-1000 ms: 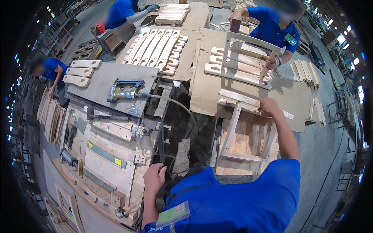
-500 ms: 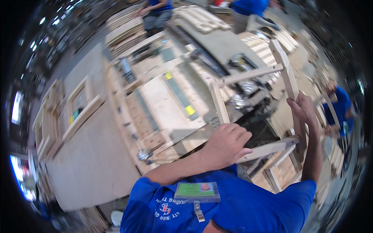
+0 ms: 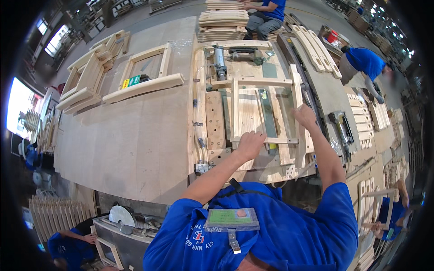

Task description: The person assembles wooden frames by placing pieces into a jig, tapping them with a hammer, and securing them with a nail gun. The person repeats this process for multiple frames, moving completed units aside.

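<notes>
A pale wooden frame [image 3: 264, 81], four-sided with one long leg on its right, is in both my hands above the jig. My left hand [image 3: 250, 147] grips the near rail close to its left corner, fingers curled over the wood. On the long right-hand leg, my right hand [image 3: 305, 116] is closed around the middle. Beneath the frame lies the wooden jig [image 3: 214, 115], with green strips and a metal cylinder [image 3: 220, 61] at its far left. Whether the frame rests on the jig or hovers just over it, I cannot tell.
Another wooden frame [image 3: 144, 88] lies on the panel to the left, a small green-and-yellow box [image 3: 132, 81] against it. Assembled frames [image 3: 86, 83] stand farther left. A nail gun [image 3: 342, 131] sits to the right. Co-workers are at the back, right and lower left.
The wooden frame has moved from beside the bench at my right to above the jig, turning more level. Both hands have travelled with it, and the view has swung round.
</notes>
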`<control>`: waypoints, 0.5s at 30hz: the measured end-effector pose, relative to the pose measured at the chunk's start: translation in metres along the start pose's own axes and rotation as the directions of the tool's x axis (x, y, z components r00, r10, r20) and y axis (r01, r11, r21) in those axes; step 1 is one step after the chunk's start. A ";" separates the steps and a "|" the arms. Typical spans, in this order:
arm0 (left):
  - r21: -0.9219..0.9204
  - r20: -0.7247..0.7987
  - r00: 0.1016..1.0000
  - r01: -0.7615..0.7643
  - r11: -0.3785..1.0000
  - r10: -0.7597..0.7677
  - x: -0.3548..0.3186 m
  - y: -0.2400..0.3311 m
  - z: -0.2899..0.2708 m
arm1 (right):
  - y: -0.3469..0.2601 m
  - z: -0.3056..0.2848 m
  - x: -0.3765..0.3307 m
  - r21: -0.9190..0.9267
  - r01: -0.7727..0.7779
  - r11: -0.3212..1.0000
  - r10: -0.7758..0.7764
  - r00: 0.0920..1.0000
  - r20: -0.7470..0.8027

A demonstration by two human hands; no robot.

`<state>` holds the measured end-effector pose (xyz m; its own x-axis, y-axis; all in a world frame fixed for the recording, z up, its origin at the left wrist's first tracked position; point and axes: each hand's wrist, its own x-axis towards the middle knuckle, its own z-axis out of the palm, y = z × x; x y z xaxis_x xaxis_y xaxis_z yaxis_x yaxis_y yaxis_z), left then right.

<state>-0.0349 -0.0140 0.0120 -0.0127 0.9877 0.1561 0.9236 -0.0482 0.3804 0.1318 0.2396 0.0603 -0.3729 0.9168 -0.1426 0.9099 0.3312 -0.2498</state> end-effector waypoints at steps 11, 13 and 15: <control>0.020 0.013 0.971 0.239 0.971 -0.239 -0.021 -0.017 0.024 | -0.032 0.089 0.038 0.031 0.046 0.998 -0.051 0.987 0.155; -0.003 -0.006 0.966 0.260 0.966 -0.260 -0.023 -0.013 0.026 | -0.027 0.094 0.036 0.021 0.089 0.996 -0.090 0.989 0.118; -0.024 -0.017 0.962 0.271 0.962 -0.272 -0.024 -0.010 0.026 | -0.020 0.099 0.031 0.041 0.105 0.994 -0.108 0.991 0.077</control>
<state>-0.0334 -0.0329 -0.0193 -0.2698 0.9609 0.0623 0.8759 0.2180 0.4304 0.0842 0.2394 -0.0337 -0.4820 0.8558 -0.1877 0.8574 0.4166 -0.3022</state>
